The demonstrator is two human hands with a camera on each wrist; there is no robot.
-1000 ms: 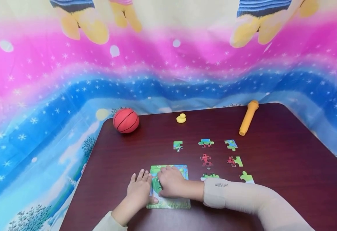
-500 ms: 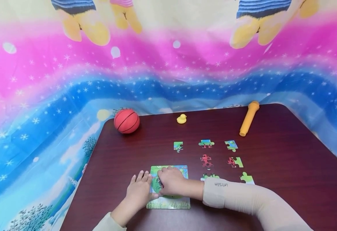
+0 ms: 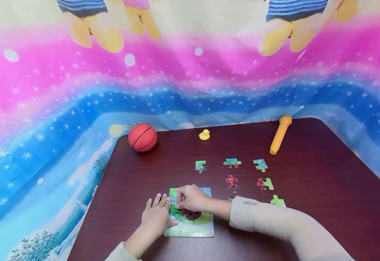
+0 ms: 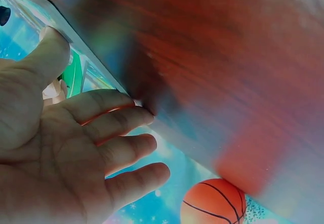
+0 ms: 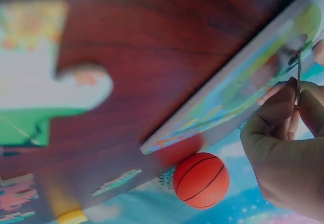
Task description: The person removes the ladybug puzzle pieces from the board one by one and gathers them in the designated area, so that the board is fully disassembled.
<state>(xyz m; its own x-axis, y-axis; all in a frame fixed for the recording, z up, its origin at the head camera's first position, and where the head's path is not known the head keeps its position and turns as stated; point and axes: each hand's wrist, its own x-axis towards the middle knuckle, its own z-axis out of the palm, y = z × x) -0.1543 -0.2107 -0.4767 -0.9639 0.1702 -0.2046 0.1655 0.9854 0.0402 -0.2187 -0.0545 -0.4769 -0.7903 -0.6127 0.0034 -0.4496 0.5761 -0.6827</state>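
Note:
A puzzle board (image 3: 190, 232) with a grass border and a printed ladybug lies flat near the front of the table. Over its upper left part, my right hand (image 3: 193, 198) pinches a puzzle piece (image 5: 298, 72) between thumb and fingers. In the right wrist view the piece shows edge-on, tilted up from the board; its picture is hidden. My left hand (image 3: 156, 216) lies along the board's left side with fingers spread and straight, the thumb reaching over the board's edge. The left wrist view shows that palm (image 4: 55, 153) holding nothing.
Several loose puzzle pieces lie right of and beyond the board, including a red one (image 3: 232, 182) and a green corner one (image 3: 200, 165). Along the back stand a red ball (image 3: 142, 137), a yellow duck (image 3: 204, 135) and an orange stick-shaped toy (image 3: 280, 136). A patterned curtain (image 3: 190, 98) surrounds the table.
My right hand has lifted and shifted slightly up the board, uncovering the ladybug picture, with a puzzle piece in its fingertips. The left hand has stayed nearly still.

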